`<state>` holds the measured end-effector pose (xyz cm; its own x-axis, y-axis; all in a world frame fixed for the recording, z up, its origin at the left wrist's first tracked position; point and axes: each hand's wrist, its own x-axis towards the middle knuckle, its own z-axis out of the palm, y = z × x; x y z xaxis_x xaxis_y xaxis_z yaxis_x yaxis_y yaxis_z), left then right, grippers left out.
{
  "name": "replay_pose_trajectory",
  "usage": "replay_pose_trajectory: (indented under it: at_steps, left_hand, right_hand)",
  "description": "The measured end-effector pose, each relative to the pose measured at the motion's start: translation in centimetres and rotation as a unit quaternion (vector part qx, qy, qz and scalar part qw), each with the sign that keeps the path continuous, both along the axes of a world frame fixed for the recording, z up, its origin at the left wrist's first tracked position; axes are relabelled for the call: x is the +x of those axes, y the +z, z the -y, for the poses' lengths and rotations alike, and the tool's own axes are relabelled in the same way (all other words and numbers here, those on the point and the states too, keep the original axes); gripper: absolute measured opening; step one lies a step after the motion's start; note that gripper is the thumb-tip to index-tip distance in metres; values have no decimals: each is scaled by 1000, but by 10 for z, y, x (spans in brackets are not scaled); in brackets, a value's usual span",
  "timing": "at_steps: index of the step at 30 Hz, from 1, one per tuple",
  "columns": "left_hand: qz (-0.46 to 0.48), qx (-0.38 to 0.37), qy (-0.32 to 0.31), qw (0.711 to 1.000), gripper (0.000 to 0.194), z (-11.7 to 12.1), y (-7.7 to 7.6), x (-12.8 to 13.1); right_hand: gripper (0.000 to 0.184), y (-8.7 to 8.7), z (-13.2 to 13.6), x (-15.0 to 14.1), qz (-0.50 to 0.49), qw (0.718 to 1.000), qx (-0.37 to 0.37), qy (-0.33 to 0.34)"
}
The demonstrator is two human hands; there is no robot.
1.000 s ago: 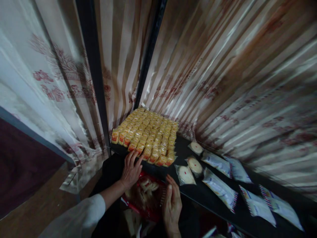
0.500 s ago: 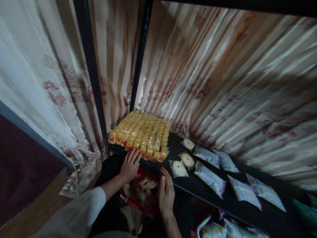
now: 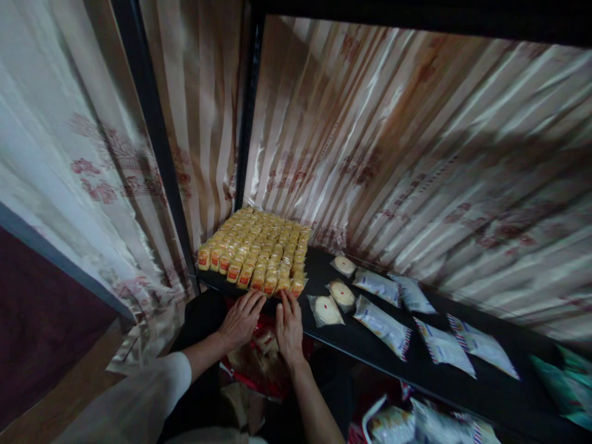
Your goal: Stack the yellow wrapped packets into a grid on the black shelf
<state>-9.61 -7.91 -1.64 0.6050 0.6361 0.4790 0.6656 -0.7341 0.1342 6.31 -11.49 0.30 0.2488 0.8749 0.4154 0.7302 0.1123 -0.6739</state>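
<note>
Rows of small yellow wrapped snack packs [image 3: 259,246] stand packed together on the black shelf [image 3: 319,265], at its left end. My left hand [image 3: 242,317] lies with fingers stretched toward the front row, its fingertips at the lower edge of the packs. Beside it, my right hand [image 3: 289,327] reaches up with extended fingers, the tips at the front row's right part. Nothing shows in either hand. Below both hands is a red bag [image 3: 266,385], open, with more wrapped pieces inside.
Round pale cakes in clear wrap [image 3: 326,309] lie right of the packs. Several white-blue packets [image 3: 383,325] and green packets [image 3: 562,385] follow along the shelf. Another bag of packets [image 3: 393,425] sits below. A dark post [image 3: 155,132] and curtains [image 3: 370,135] enclose the shelf.
My right hand has moved up and left from beside the red bag to the front row. My left hand has shifted slightly along the front edge. The view has turned a little.
</note>
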Motion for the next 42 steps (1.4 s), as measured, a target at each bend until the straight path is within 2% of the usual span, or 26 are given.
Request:
replay_pose_trajectory:
  at_steps: [3, 7, 10, 14, 17, 21, 25, 27, 31, 37, 42]
  left_hand:
    - [-10, -14, -28, 999, 48, 7, 1, 14]
    - [-15, -5, -80, 997, 47, 10, 2, 35]
    - [-19, 9, -105, 994, 46, 6, 3, 46]
    - [-29, 13, -98, 995, 46, -2, 1, 51]
    - [-44, 12, -95, 994, 47, -7, 2, 48]
    - [-62, 25, -98, 993, 49, -8, 2, 47]
    - [-50, 59, -146, 986, 41, -7, -5, 58]
    - [-43, 67, -170, 982, 38, -8, -7, 67]
    - [-25, 80, -175, 981, 44, -16, -1, 81]
    - [-47, 87, -203, 974, 52, -36, 7, 82]
    - [-79, 99, -208, 970, 48, -43, 4, 80]
  right_hand:
    - [47, 1, 8, 6, -31, 999, 7, -4]
    - [58, 2, 10, 20, -137, 988, 6, -67]
    - [71, 2, -3, 29, -262, 960, -34, -90]
    - [82, -1, -25, 29, -389, 916, -81, -61]
    - [79, -6, -33, 24, -387, 918, -74, -31]
    - [78, -10, -30, 23, -367, 928, -63, -14]
    - [76, -10, -27, 29, -361, 930, -70, -18]
    - [76, -9, -27, 30, -372, 925, -76, -24]
    - [73, -3, -29, 36, -403, 912, -75, -29]
    - [74, 3, -30, 51, -413, 907, -84, -30]
    - [69, 4, -49, 65, -450, 885, -73, -93]
